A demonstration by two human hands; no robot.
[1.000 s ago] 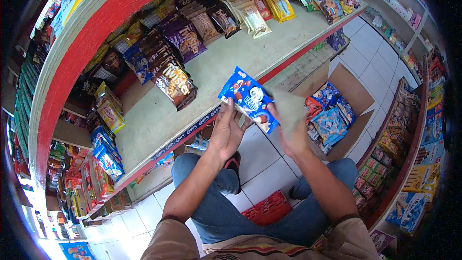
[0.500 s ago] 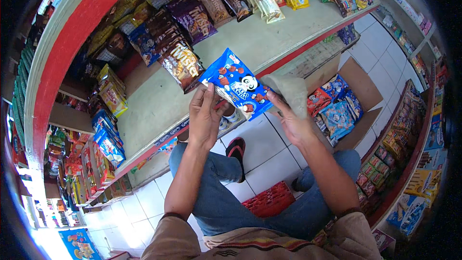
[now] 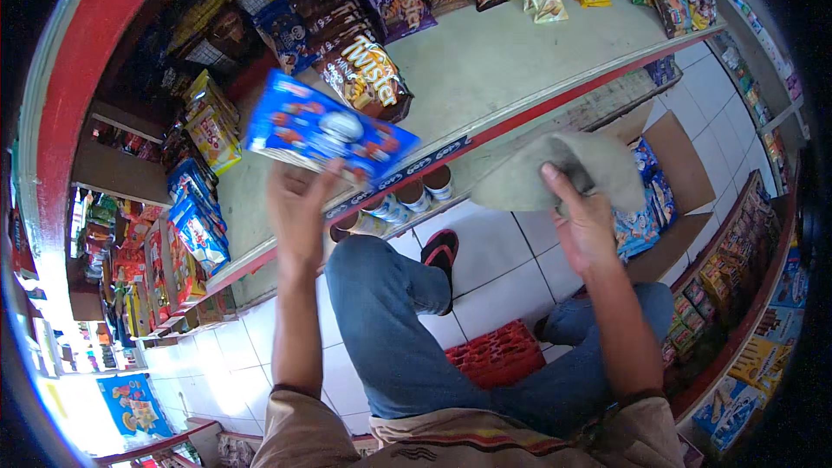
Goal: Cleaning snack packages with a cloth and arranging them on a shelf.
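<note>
The left hand [image 3: 299, 212] is closed on the lower edge of a blue snack bag [image 3: 325, 126], thumb over the printed face and fingers behind, though blur hides the exact grip. The bag is held tilted above the front part of the shelf [image 3: 485, 69], just beside a brown wafer pack [image 3: 368, 78]; whether they touch, I cannot tell. The right hand [image 3: 585, 225] is partly curled, pinching a grey cloth [image 3: 520, 182] under the thumb, near the open cardboard box [image 3: 685, 160] of more bags. The blue bag looks light and puffy, with a slick film that could slide under a loose grip, and its contents would probably crush if squeezed. A sealed end or edge seems the best hold, pinched gently. The cloth looks soft and limp, easy to bunch anywhere.
</note>
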